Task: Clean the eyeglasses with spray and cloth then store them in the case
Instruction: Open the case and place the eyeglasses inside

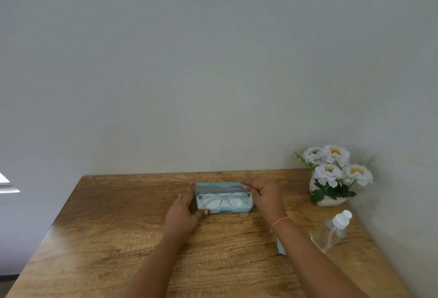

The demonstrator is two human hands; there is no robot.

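Head view: I see the clear-framed eyeglasses (222, 199) lying folded inside the light-blue case (227, 211), which sits on the wooden counter (118, 226) near the wall.
Long axis: the case runs left to right across my view, with one hand at each end, so neither has to reach.
Lid: the lid (218, 187) is raised along the far side and must swing toward me to close.
Left hand: my left hand (183, 212) wraps the case's left end, thumb on the front corner and fingers behind.
Right hand: my right hand (265, 193) curls over the lid's right far corner, thumb on its edge, wrist low.
Step, as I judge it: storing; closing the lid remains.
Nearby: a blue cloth (281, 248) shows under my right forearm, and the spray bottle (331, 231) lies on its side to the right.
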